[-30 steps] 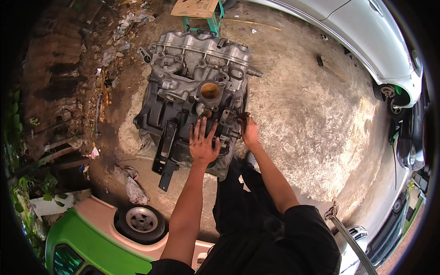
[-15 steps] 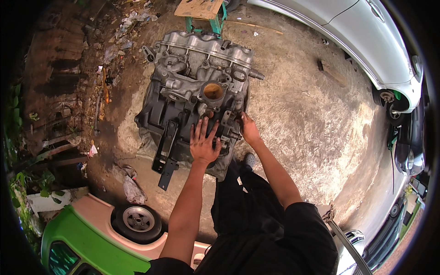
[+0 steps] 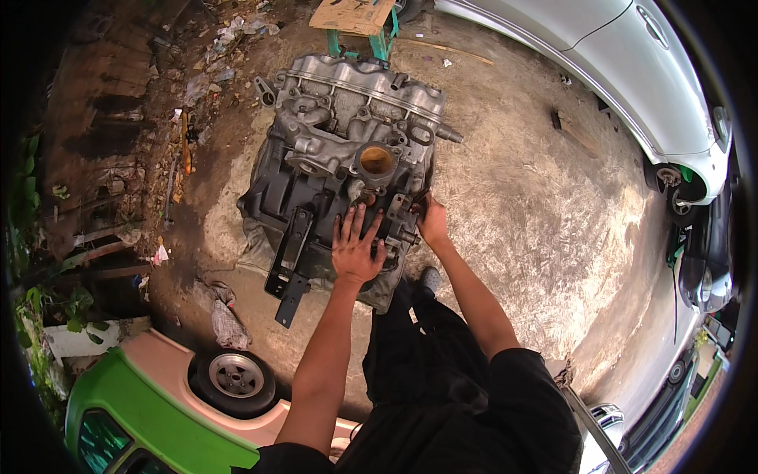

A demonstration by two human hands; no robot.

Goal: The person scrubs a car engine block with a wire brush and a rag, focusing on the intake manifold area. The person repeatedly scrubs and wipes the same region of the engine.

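A greasy metal car engine [image 3: 316, 189] stands in front of me, with a ribbed silver cover along its far side. My left hand [image 3: 357, 251] lies on its dark near face with the fingers spread, holding nothing. At the engine's right edge, my right hand [image 3: 433, 224] has its fingers curled inward beside a small metal bracket [image 3: 399, 207]. What those fingertips grip is too dark and small to make out. A round intake opening [image 3: 376, 161], brownish inside, sits just beyond my hands. Left of my left hand, a black slotted bracket [image 3: 292, 268] sticks out toward me.
Behind the engine stands a green stool [image 3: 357, 41] with a board on top. A silver car [image 3: 584, 47] is at the far right, a green and pink car [image 3: 150, 395] at the near left. Litter [image 3: 229, 35] lies along the left ground; my shoe [image 3: 430, 278] is near the engine.
The whole view has shifted slightly, so the engine appears a little farther right. My right hand has turned a little at the engine's edge. My left hand stays spread on the engine.
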